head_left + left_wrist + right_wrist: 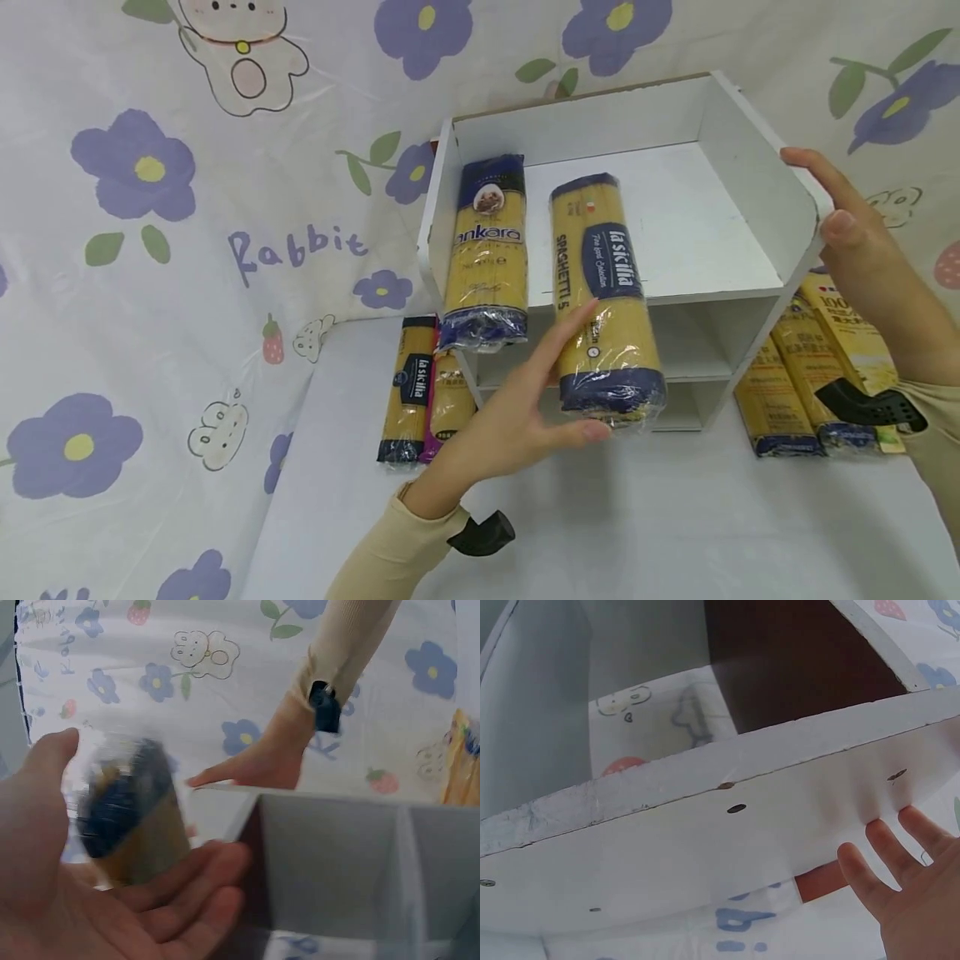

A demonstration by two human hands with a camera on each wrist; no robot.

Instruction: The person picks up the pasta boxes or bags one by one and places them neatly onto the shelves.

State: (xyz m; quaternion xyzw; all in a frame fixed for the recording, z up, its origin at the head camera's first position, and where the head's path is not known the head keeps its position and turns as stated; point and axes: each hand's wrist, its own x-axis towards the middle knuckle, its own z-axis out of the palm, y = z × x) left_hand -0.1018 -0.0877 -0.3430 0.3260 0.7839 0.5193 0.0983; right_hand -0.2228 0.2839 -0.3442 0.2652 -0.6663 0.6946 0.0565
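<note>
A clear-wrapped pack of la sicilia spaghetti (606, 333) leans on the top shelf of a white shelf unit (697, 208), its blue lower end jutting past the front edge. My left hand (513, 421) is at its lower left, index finger along the pack and thumb extended under the end. In the left wrist view the thumb stands apart from the pack (142, 817); the fingers bend loosely near it. With straight fingers my right hand (870, 242) rests against the unit's right side panel. The right wrist view shows those fingers (889, 859) against the panel's outer face.
An ankara pasta pack (487, 250) lies at the top shelf's left side. More packs, one a la sicilia pack (408, 387), stand left of the unit, and several yellow packs (798, 375) stand to its right. A patterned cloth (247, 167) hangs behind.
</note>
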